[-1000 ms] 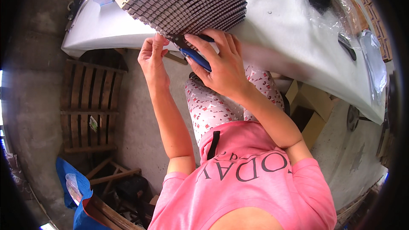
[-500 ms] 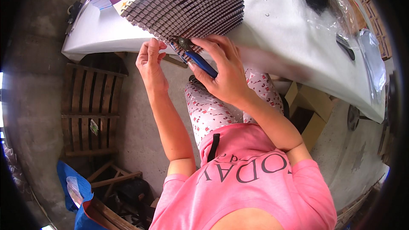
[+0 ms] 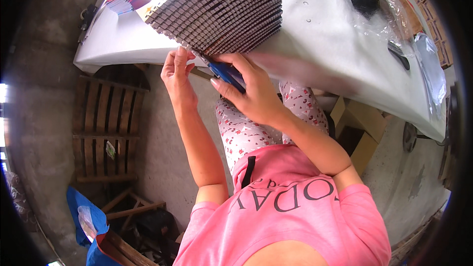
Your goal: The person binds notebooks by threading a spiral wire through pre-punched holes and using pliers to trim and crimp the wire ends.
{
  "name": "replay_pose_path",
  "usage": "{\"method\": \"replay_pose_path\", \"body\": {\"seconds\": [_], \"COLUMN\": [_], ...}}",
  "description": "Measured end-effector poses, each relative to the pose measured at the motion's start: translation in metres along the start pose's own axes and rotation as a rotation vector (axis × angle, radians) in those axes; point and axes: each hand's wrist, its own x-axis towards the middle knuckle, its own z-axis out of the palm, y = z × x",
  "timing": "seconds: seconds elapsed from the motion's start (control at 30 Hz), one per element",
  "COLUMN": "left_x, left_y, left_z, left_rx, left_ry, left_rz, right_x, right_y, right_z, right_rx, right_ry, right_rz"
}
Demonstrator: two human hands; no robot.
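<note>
A tall stack of wire-bound booklets (image 3: 221, 12) stands at the table's near edge, its rows of dark binding wire and pale page edges toward me. My right hand (image 3: 251, 86) grips blue-handled pliers (image 3: 226, 75). The jaws point up and left at the stack's lower edge, where fingers and wire partly hide them. My left hand (image 3: 179, 71) is just left of the jaws, thumb and forefinger pinched together at the stack's lower left corner. Whatever is between those fingertips is too small to tell.
The stack rests on a white-covered table (image 3: 325, 44). Small wire bits (image 3: 308, 20) lie to its right, and clear plastic wrapping (image 3: 382, 7) is farther right. Below are a slatted wooden rack (image 3: 106, 128), a blue bag (image 3: 81, 207) and an open cardboard box (image 3: 362, 128).
The pliers have dropped slightly, and their jaws have shifted left along the stack's lower edge. My right thumb has moved away from the handle. My left hand remains pinched, shifted slightly right.
</note>
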Motion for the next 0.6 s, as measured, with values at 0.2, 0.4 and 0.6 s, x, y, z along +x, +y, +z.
{"method": "replay_pose_path", "body": {"seconds": [0.2,0.4,0.6], "left_x": [0.002,0.002,0.002], "left_y": [0.006,0.003,0.007], "left_z": [0.003,0.006,0.003], "left_rx": [0.019,-0.003,0.007], "left_ry": [0.021,0.023,0.019], "left_rz": [-0.001,-0.02,-0.011], "right_x": [0.01,0.011,0.005], "right_y": [-0.005,-0.009,-0.008], "right_z": [-0.003,-0.005,-0.005], "right_rx": [-0.628,-0.046,-0.364], "right_ry": [0.257,-0.084,0.134], "right_rz": [-0.473,-0.012,-0.293]}}
